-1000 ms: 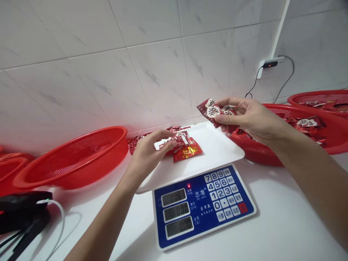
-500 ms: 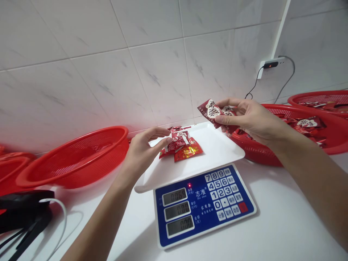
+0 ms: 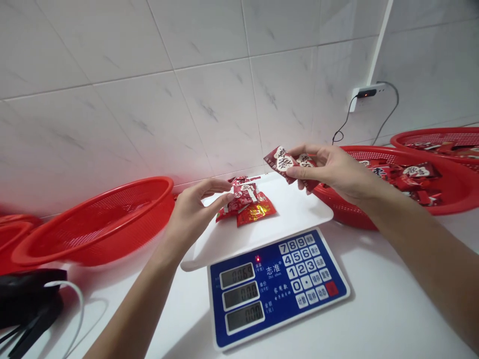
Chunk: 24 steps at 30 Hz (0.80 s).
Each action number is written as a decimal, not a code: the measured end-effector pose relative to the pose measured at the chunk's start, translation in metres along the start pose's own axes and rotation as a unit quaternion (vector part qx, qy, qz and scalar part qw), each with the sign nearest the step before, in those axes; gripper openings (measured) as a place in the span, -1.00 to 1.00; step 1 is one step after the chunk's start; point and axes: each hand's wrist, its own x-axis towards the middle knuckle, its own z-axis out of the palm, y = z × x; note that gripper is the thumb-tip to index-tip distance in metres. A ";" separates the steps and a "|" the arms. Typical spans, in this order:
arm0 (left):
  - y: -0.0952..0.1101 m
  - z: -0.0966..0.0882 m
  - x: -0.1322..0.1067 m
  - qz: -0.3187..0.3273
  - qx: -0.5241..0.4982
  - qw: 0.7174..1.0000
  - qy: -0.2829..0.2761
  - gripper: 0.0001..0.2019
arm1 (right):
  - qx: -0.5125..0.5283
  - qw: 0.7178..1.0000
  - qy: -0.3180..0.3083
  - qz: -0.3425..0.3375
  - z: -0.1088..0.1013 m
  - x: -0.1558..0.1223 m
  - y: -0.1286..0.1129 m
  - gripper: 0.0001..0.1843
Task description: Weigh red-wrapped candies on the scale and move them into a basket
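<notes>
My right hand (image 3: 329,169) pinches two dark red candy packets (image 3: 282,163) with white label patches, above the right back part of the white weighing pan (image 3: 299,212). On the pan lies a small pile of red candy packets (image 3: 243,194), with a shiny red and gold packet (image 3: 256,212) at its front. My left hand (image 3: 198,207) is at the left of this pile, thumb and fingers apart; whether the fingertips touch the packets I cannot tell. Below the pan, the blue digital scale (image 3: 277,289) has a lit display and a keypad.
A red basket (image 3: 449,187) holding candy packets stands at the right, with another red basket (image 3: 419,137) behind it. Another red basket (image 3: 101,219) is at the left. A black object (image 3: 33,299) with a white cable lies front left. A power strip (image 3: 364,94) hangs on the tiled wall.
The view has shifted slightly. My right hand, with the two candy packets, has come a little left and lower toward the pan. My left hand stays beside the pile.
</notes>
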 end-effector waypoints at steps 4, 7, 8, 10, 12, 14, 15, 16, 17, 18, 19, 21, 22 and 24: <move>-0.008 0.013 -0.002 0.011 0.081 0.993 -0.081 -0.58 | -0.021 0.999 -0.029 0.003 0.005 0.001 0.005 -0.60; -0.014 0.021 -0.003 0.049 0.107 0.990 -0.082 -0.70 | -0.037 0.998 -0.042 0.010 0.008 0.003 0.009 -0.60; -0.015 0.023 -0.003 0.056 0.106 0.990 -0.073 -0.74 | -0.044 0.998 -0.046 0.013 0.009 0.003 0.010 -0.61; -0.015 0.022 -0.002 0.053 0.083 0.995 -0.025 -0.75 | -0.062 0.997 -0.047 0.017 0.009 0.004 0.012 -0.64; -0.011 0.017 -0.001 0.049 0.011 0.997 0.058 -0.64 | -0.085 0.995 -0.039 0.020 0.009 0.004 0.013 -0.66; -0.004 0.011 0.000 0.040 -0.094 0.985 0.137 -0.55 | -0.095 0.995 -0.035 0.023 0.011 0.005 0.014 -0.68; 0.000 0.007 0.000 0.034 -0.143 0.976 0.159 -0.54 | -0.092 0.995 -0.040 0.027 0.013 0.006 0.015 -0.68; 0.003 0.003 0.000 0.028 -0.184 0.968 0.168 -0.55 | -0.088 0.994 -0.050 0.034 0.015 0.008 0.016 -0.67; 0.007 0.000 0.000 0.022 -0.218 0.961 0.171 -0.57 | -0.086 0.993 -0.061 0.044 0.018 0.011 0.016 -0.66; 0.009 -0.002 0.000 0.019 -0.245 0.954 0.173 -0.59 | -0.092 0.991 -0.074 0.055 0.023 0.015 0.018 -0.64; 0.011 -0.004 0.000 0.020 -0.265 0.948 0.176 -0.61 | -0.111 0.988 -0.088 0.062 0.028 0.020 0.019 -0.62; 0.013 -0.004 -0.001 0.029 -0.286 0.941 0.178 -0.62 | -0.170 0.977 -0.113 0.056 0.038 0.032 0.021 -0.61; 0.014 -0.004 -0.001 0.033 -0.289 0.941 0.176 -0.62 | -0.197 0.971 -0.124 0.046 0.043 0.037 0.023 -0.62; 0.014 -0.003 -0.001 0.034 -0.290 0.942 0.168 -0.61 | -0.230 0.963 -0.134 0.028 0.049 0.045 0.023 -0.60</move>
